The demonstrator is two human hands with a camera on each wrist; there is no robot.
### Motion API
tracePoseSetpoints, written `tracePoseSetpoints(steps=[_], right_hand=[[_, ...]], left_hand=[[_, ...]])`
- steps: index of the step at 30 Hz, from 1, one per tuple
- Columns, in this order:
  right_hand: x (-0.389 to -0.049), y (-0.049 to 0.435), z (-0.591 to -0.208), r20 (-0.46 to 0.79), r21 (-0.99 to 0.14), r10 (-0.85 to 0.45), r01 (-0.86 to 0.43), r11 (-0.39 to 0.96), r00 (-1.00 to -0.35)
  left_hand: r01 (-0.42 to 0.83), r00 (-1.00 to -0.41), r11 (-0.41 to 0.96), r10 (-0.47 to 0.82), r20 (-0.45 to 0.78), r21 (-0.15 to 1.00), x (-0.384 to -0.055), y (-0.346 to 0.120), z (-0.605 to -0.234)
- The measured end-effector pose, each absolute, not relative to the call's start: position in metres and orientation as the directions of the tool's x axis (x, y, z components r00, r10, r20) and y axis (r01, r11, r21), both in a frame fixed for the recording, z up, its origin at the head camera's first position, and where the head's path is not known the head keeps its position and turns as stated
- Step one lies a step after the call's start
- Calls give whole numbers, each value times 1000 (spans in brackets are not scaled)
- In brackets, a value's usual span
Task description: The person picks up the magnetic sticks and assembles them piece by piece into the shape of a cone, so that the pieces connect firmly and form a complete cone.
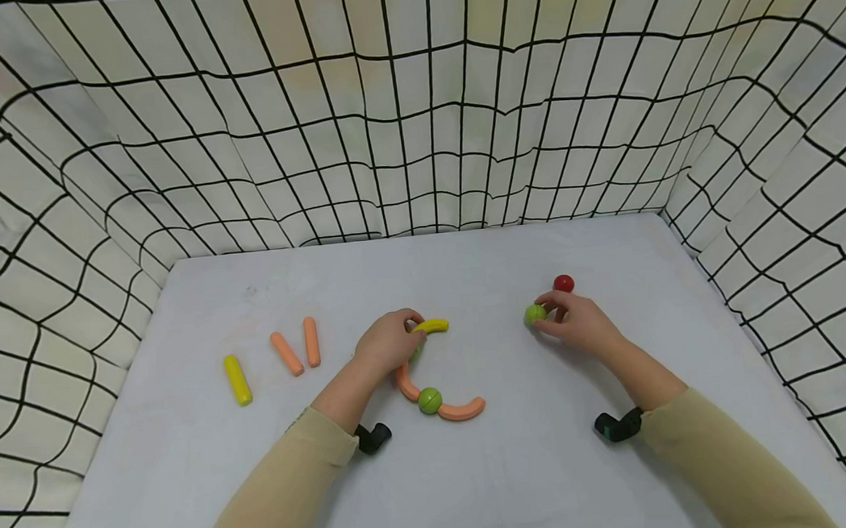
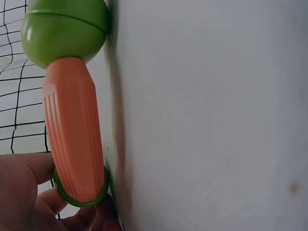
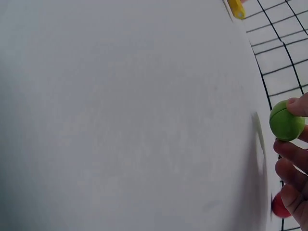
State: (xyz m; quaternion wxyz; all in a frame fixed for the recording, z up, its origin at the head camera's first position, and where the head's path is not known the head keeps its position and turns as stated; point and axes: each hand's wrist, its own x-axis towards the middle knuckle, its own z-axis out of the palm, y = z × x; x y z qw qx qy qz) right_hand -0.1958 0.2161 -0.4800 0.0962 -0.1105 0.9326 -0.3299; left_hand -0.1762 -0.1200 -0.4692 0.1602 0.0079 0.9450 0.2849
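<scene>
My left hand [image 1: 390, 340] pinches the near end of a yellow curved piece [image 1: 436, 325], its fingers right behind a green ball [image 2: 82, 198]. That ball joins a chain with an orange curved piece [image 1: 405, 384], a second green ball [image 1: 430, 400] and another orange curved piece [image 1: 463, 409] on the table. In the left wrist view, the orange piece [image 2: 74, 130] hides part of the fingers. To the right, my right hand [image 1: 577, 319] holds a loose green ball [image 3: 286, 121] between thumb and fingers. A red ball [image 1: 564, 284] lies just beyond these fingers.
On the left of the white table [image 1: 166, 465] lie a yellow stick [image 1: 237, 379] and two orange sticks [image 1: 286, 353]. A black net [image 1: 414, 119] over pale walls encloses the back and sides. Each wrist carries a small black camera [image 1: 618, 425].
</scene>
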Motion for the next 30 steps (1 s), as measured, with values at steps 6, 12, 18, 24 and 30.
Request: tracePoseSetpoints(steps=[6,12,18,24,30], right_hand=[[-198,194,-478,-113,-640,-296,-159,752,-949],[-199,173,-480,-108,-634,-330,-190,749,-938],[-201,151,-481,-115,-636,-366,-215,741,-923],[-200,130,-480,-121,-628,-396,-239,740,-910],[-201,113,-478,-140,-605,-416,-254,754,-899]], left_hand=[[-70,-951,839,107,-290,540,-176,-120,-471],[-72,-951,835,107,-290,546,-176,-120,-471],[-81,-951,830,102,-293,552,-175,-120,-471],[-83,-952,827,99,-290,556,-175,-120,-469],[-88,-953,825,93,-288,557,-174,-119,-469]])
